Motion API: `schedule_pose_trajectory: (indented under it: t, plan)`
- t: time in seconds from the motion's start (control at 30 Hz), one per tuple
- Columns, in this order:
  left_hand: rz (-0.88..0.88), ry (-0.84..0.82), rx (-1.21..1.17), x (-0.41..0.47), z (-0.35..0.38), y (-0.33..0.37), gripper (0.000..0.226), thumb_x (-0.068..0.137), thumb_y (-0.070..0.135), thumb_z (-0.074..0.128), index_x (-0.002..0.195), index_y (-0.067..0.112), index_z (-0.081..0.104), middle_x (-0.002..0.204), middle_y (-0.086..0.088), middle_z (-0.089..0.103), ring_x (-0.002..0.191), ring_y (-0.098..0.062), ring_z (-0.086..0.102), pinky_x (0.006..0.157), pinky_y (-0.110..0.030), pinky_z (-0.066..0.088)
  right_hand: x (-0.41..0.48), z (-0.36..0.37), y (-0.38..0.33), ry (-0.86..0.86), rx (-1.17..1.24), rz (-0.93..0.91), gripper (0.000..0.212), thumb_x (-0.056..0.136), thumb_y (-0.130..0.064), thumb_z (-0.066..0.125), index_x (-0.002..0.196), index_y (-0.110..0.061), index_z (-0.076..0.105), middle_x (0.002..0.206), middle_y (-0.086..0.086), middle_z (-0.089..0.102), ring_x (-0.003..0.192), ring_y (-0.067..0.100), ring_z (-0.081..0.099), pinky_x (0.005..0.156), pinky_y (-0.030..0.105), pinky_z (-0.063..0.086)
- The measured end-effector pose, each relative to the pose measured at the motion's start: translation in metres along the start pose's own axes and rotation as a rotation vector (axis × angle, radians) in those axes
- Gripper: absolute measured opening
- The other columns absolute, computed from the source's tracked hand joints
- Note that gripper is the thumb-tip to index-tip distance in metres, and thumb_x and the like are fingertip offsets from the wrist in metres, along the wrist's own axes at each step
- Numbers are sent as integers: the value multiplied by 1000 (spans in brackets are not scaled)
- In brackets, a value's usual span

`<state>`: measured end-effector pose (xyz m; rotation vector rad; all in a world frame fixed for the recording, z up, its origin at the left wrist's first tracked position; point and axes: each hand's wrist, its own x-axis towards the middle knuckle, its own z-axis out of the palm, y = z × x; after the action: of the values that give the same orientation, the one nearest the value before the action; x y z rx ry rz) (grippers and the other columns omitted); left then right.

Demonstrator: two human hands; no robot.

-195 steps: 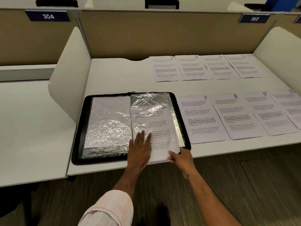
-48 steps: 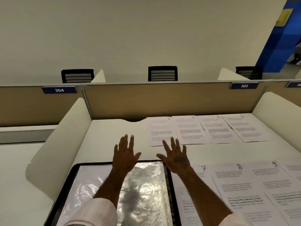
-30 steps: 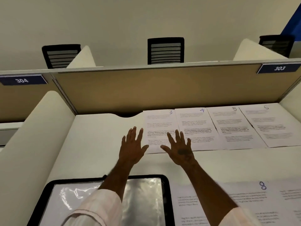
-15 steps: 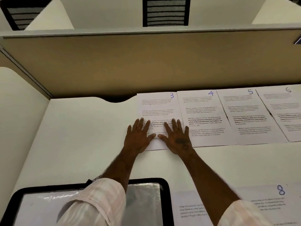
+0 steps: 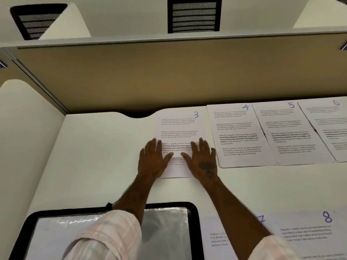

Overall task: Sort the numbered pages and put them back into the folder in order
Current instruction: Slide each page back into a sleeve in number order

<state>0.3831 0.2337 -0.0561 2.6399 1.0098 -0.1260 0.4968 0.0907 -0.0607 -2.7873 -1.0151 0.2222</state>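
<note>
Lying in a row against the back panel (image 5: 169, 76), page 4 (image 5: 238, 136), page 5 (image 5: 293, 136) and page 6 (image 5: 330, 124) are seen just right of page 3 (image 5: 178, 126). The open folder (image 5: 199, 231), at the near edge of the desk (image 5: 93, 156), is partly hidden by the left sleeve (image 5: 109, 237); page 7 (image 5: 219, 239) and page 8 (image 5: 308, 233) are laid beside it. Page 3 is pressed flat by the left hand (image 5: 153, 160) and the right hand (image 5: 202, 160), fingers straight, thumbs slightly apart.

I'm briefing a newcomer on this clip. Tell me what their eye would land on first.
Both hands, the left hand and the right hand, lie flat side by side on page 3 at the far side of the desk. To its right lie page 4, page 5 and page 6 in a row. At the near edge lies the open black-rimmed folder with shiny plastic sleeves.
</note>
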Motion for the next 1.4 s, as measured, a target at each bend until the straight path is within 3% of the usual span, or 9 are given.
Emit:
schedule_pose_trajectory:
  t: [0.1, 0.3, 0.57, 0.83, 1.03, 1.17, 1.27, 1.33, 1.4]
  plan:
    - [-197, 140, -90, 6, -7, 11, 85, 90, 69, 41, 149, 10, 29, 153, -11, 31, 139, -28, 29, 110, -44, 31, 14, -9, 4, 78, 103, 94, 60, 92, -52, 53, 131, -6, 55, 136, 22, 52, 121, 39, 51, 95, 51, 44]
    - [-477, 141, -140, 21, -7, 32, 85, 75, 75, 59, 125, 8, 47, 127, -11, 45, 120, -29, 41, 91, -43, 41, 33, -6, 8, 49, 146, 250, 70, 87, -60, 55, 137, -13, 41, 134, 14, 43, 122, 31, 42, 93, 45, 43]
    - [-442, 134, -185, 22, -4, 45, 65, 80, 56, 69, 125, 13, 49, 127, -8, 47, 120, -27, 42, 90, -41, 43, 47, -15, -4, -112, 497, 574, 75, 82, -33, 75, 141, -11, 35, 140, 16, 41, 130, 34, 40, 105, 48, 38]
    - [-427, 117, -737, 10, -15, 42, 59, 86, 16, 71, 132, 21, 37, 125, -10, 60, 106, -30, 62, 87, -40, 52, 44, -21, 4, -175, 746, 664, 78, 72, -21, 81, 138, -13, 40, 134, 13, 46, 122, 31, 47, 96, 39, 46]
    - [-392, 249, -838, -19, -29, 27, 33, 97, 32, 58, 118, 7, 61, 114, -8, 67, 102, -26, 63, 88, -35, 51, 16, -36, 18, -4, 1047, 594, 25, 83, -24, 75, 96, -7, 63, 98, 2, 59, 88, 18, 54, 73, 24, 43]
    - [-365, 279, -836, -49, -48, 18, 23, 96, 30, 59, 91, 8, 65, 87, -3, 68, 80, -21, 64, 69, -29, 50, -15, -61, 22, 50, 1126, 496, 47, 89, -24, 69, 55, -16, 38, 55, -4, 40, 57, 15, 38, 50, 24, 29]
    - [-364, 277, -906, -82, -62, 15, 23, 94, 24, 63, 75, 11, 61, 75, 0, 64, 70, -18, 59, 57, -23, 41, -48, -83, 25, -20, 1173, 427, 35, 88, -21, 71, 59, -15, 52, 59, -4, 54, 57, 12, 48, 50, 21, 34]
    - [-356, 258, -931, -102, -69, 12, 21, 94, 25, 64, 79, 10, 64, 77, -1, 68, 73, -19, 63, 59, -25, 44, -66, -91, 28, -114, 1236, 396, 6, 83, -9, 74, 84, -11, 68, 81, 2, 71, 70, 16, 63, 53, 22, 47]
    - [-337, 232, -930, -125, -74, 8, 19, 93, 26, 64, 83, 10, 67, 79, 0, 70, 74, -18, 65, 60, -25, 46, -85, -96, 29, -195, 1301, 383, 29, 79, -3, 76, 104, -10, 66, 97, 5, 74, 86, 22, 70, 70, 35, 59]
